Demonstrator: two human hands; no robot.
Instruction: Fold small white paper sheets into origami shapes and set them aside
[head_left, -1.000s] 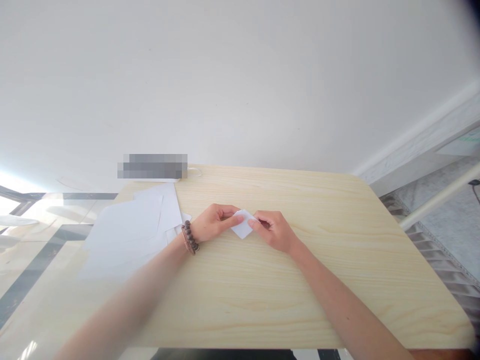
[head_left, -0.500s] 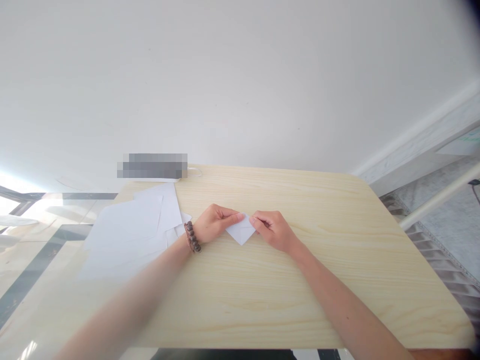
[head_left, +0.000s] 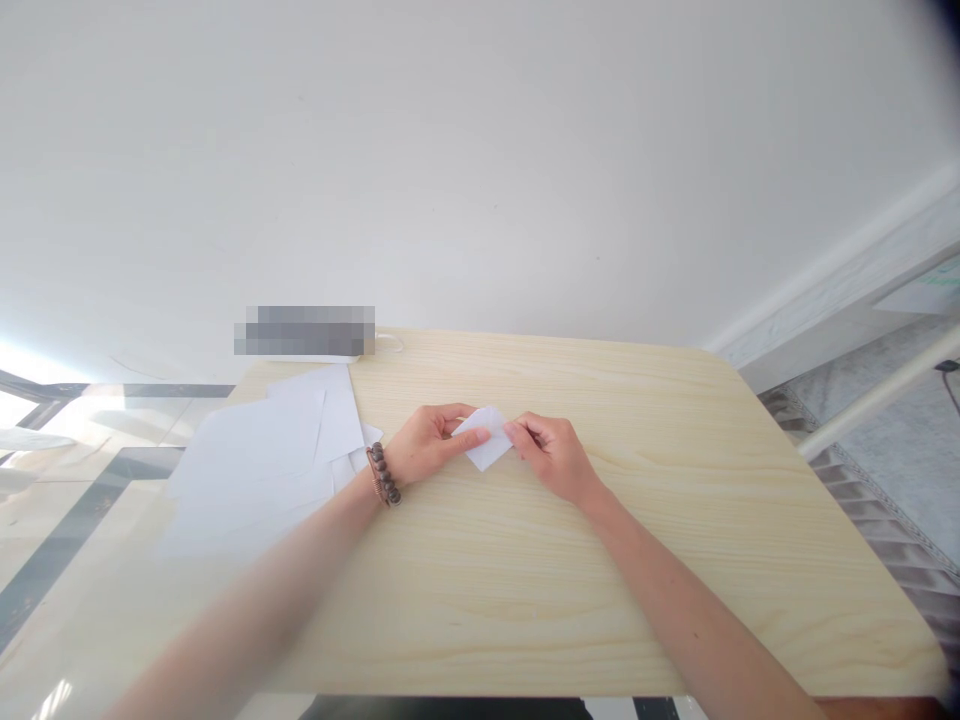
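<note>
A small folded piece of white paper [head_left: 486, 452] is held between my two hands, over the middle of the wooden table. My left hand [head_left: 429, 443] is closed on its left side, with the thumb lying across the front and the fingers behind. At the right corner, my right hand [head_left: 551, 455] pinches the paper between thumb and index finger. The other right fingers are curled in. A dark bead bracelet [head_left: 384, 474] circles my left wrist.
Several loose white paper sheets [head_left: 255, 440] overlap on the table's left side. A blurred-out object [head_left: 307, 332] stands at the back left, with a thin white cord [head_left: 391, 343] beside it. The light wood table [head_left: 675, 420] meets a white wall [head_left: 480, 180].
The paper has tilted and shifted slightly upward, and more of its upper part shows. My left thumb has slid lower across its face. The loose sheets stay where they were.
</note>
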